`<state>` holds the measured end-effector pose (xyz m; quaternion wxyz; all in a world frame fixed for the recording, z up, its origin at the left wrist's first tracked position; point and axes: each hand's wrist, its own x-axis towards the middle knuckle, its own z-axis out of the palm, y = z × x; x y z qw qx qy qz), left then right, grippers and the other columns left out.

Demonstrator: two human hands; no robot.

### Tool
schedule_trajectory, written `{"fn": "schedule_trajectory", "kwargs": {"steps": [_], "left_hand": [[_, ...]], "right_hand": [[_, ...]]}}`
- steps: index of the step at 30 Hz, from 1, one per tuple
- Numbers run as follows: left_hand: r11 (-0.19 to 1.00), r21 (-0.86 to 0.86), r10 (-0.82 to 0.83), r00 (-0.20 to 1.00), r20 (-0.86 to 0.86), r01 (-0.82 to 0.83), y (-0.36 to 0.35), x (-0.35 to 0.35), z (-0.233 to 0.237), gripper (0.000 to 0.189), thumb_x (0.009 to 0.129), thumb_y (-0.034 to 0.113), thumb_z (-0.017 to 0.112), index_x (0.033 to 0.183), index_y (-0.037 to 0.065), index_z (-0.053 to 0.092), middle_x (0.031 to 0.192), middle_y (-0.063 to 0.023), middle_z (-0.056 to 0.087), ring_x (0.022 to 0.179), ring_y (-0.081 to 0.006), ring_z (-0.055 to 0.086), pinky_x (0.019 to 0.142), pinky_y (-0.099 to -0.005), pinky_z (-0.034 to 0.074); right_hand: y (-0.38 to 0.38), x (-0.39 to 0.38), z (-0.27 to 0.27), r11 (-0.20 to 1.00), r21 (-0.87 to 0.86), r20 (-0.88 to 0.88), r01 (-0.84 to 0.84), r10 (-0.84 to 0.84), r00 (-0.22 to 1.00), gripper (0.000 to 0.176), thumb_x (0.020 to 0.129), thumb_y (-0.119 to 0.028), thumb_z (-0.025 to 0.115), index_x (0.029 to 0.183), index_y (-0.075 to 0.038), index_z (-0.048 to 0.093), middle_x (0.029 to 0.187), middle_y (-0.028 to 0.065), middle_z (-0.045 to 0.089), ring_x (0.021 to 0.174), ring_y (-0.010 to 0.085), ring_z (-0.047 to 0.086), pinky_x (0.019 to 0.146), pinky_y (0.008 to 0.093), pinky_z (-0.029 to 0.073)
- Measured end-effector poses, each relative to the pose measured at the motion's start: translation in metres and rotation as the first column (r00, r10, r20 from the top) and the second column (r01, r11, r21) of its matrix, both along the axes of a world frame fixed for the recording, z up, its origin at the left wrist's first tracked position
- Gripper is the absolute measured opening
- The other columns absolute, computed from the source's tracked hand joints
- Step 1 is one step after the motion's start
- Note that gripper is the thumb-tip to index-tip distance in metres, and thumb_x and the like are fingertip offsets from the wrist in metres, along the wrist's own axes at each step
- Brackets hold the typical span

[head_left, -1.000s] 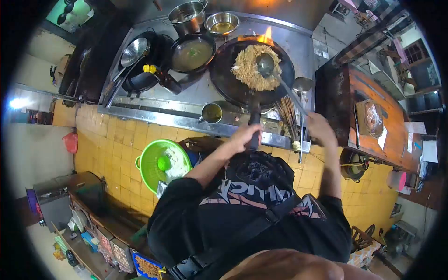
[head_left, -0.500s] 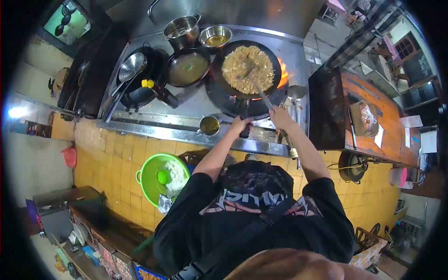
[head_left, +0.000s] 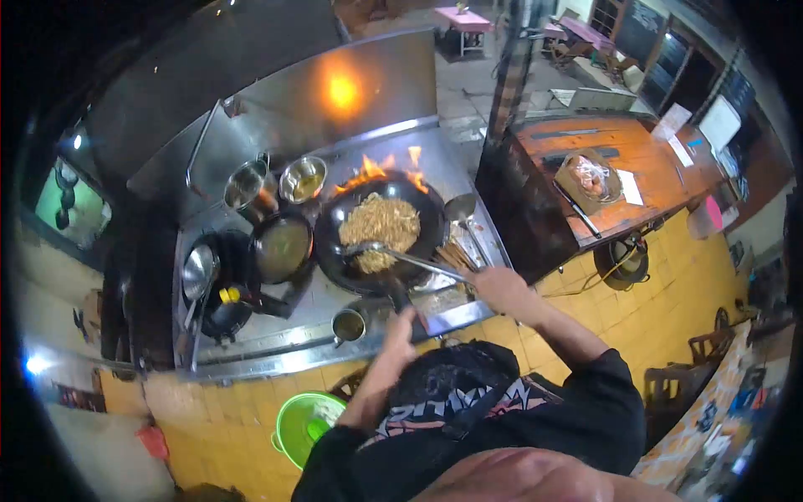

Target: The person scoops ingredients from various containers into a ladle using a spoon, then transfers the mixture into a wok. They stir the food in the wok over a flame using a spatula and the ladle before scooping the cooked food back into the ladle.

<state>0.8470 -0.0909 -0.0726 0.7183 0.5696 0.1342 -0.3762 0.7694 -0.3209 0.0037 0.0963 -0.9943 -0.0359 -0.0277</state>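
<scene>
My left hand (head_left: pixel 400 331) is closed around the handle of a black wok (head_left: pixel 329 272) on the lit stove. In the wok lies a heap of brown food (head_left: pixel 381 222) that looks like fried rice. My right hand (head_left: pixel 499 289) grips the long handle of a metal ladle (head_left: pixel 418 263). The ladle's bowl rests in the wok at the left edge of the heap. Behind the wok's far rim rise orange flames (head_left: pixel 372 170).
Left of the wok stand a dark pan of liquid (head_left: pixel 283 250), a metal bowl (head_left: pixel 304 179), a steel pot (head_left: pixel 248 190) and a metal cup (head_left: pixel 348 325). A spatula (head_left: pixel 462 209) lies to the right. A green basket (head_left: pixel 286 427) is on the floor; a wooden table (head_left: pixel 535 167) stands right.
My view has turned. The ladle has moved from the middle of the food to its left edge, and the food is more heaped. Larger flames now show behind the wok.
</scene>
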Motion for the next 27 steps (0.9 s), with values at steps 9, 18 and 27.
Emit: {"fn": "schedule_trajectory", "kwargs": {"steps": [9,18,27], "left_hand": [[0.966,-0.227,-0.127,0.992,-0.013,0.121,0.016,0.038,-0.044,0.024,0.088,0.023,0.060,0.073,0.005,0.054,0.063,-0.0080,0.055,0.054,-0.0193,0.054,0.052,-0.0310,0.046],[0.964,-0.242,-0.149,0.975,-0.167,0.106,0.021,0.017,-0.038,0.019,0.089,0.016,0.058,0.090,0.005,0.044,0.072,-0.0080,0.052,0.059,-0.0185,0.054,0.051,-0.0334,0.049],[0.980,-0.186,-0.053,0.994,0.096,0.070,0.005,0.083,-0.143,0.019,0.087,0.014,0.062,0.093,0.007,0.046,0.069,-0.0064,0.053,0.058,-0.0175,0.055,0.050,-0.0325,0.050]], "right_hand": [[0.019,-0.009,-0.035,0.970,-0.192,-0.027,0.148,-0.156,0.987,0.046,0.087,-0.010,0.047,0.133,-0.009,0.046,0.068,0.0114,0.062,0.065,0.0253,0.066,0.050,0.0366,0.052],[0.000,-0.008,0.021,0.923,0.122,-0.057,0.365,-0.361,0.931,0.044,0.089,-0.020,0.050,0.132,-0.024,0.048,0.078,0.0174,0.065,0.071,0.0326,0.067,0.062,0.0442,0.053],[0.053,0.068,-0.112,0.812,0.192,-0.246,0.551,-0.504,0.828,0.034,0.096,-0.019,0.039,0.126,-0.010,0.053,0.091,0.0195,0.066,0.081,0.0341,0.067,0.066,0.0451,0.055]]}}
